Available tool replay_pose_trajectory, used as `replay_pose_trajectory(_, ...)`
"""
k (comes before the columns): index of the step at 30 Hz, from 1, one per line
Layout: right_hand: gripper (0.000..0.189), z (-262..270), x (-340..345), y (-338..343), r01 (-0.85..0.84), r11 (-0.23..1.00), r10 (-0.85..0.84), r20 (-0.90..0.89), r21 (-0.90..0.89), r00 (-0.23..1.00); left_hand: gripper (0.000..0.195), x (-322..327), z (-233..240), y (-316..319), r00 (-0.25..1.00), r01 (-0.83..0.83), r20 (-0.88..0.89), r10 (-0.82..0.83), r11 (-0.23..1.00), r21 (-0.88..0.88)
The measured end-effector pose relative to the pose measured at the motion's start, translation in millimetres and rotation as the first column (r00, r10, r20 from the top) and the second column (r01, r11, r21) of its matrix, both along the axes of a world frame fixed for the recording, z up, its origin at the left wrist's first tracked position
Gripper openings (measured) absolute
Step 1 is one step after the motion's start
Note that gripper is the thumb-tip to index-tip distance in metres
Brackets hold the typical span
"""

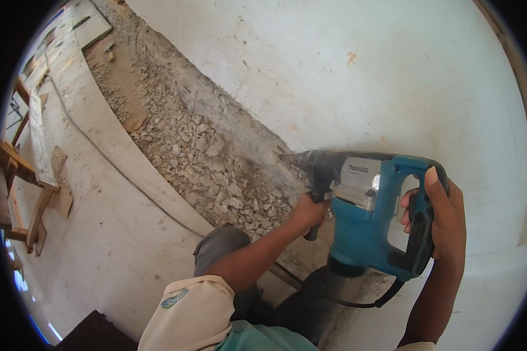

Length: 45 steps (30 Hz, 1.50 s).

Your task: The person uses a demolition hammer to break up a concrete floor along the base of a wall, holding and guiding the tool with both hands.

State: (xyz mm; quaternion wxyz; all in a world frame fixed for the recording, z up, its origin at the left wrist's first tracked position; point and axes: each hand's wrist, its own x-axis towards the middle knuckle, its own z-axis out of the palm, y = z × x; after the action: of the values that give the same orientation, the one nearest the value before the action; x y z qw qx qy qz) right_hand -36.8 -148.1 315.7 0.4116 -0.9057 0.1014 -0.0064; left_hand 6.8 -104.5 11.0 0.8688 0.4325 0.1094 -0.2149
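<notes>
A teal and black Makita demolition hammer (360,219) lies across the view, its nose to the left. My right hand (448,215) wraps the rear D-handle, with fingers inside the loop by the trigger. Around the black side handle (312,232) near the nose, my left hand (308,214) is closed. The tool's tip meets the rough, chipped base (263,147) of the white wall (355,79), where dust blurs the contact. Broken rubble (211,171) fills the strip below it. A black power cord (355,302) leaves the bottom of the rear handle.
Pale floor slabs (105,197) border the rubble strip, and a grey cable (123,173) runs over them. Wooden framing (24,169) stands at the far left, with a broken board piece (61,184) beside it. My bent knee (221,245) is close to the rubble.
</notes>
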Motion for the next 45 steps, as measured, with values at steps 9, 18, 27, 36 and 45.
replay_pose_trajectory(9,0.06,-2.1,-1.3,-0.2,0.007,0.999,-0.006,0.008,-0.044,1.0,0.024,-4.0,10.3,3.3,1.0,-0.003,0.001,0.003,1.0,-0.03)
replay_pose_trajectory(18,0.061,-2.4,-1.0,-7.5,0.05,0.998,-0.05,0.022,-0.034,0.999,0.026,-3.4,8.7,-1.4,1.0,-0.007,-0.004,0.007,1.0,-0.002)
replay_pose_trajectory(27,0.054,-9.9,-11.9,-18.0,0.068,0.996,-0.068,0.0,0.055,0.998,0.02,-6.2,5.4,0.1,1.0,-0.003,-0.029,0.005,0.998,0.057)
replay_pose_trajectory(36,0.042,-40.0,-65.7,-18.4,-0.162,0.986,0.16,0.042,0.047,0.986,0.023,-25.5,-30.6,-29.8,0.969,-0.239,0.043,0.244,0.966,-0.096)
replay_pose_trajectory(45,0.048,-10.2,-108.4,-10.0,-0.089,0.989,0.079,0.086,0.119,0.993,0.023,-67.7,3.6,-14.6,0.969,-0.234,0.048,0.241,0.966,-0.111)
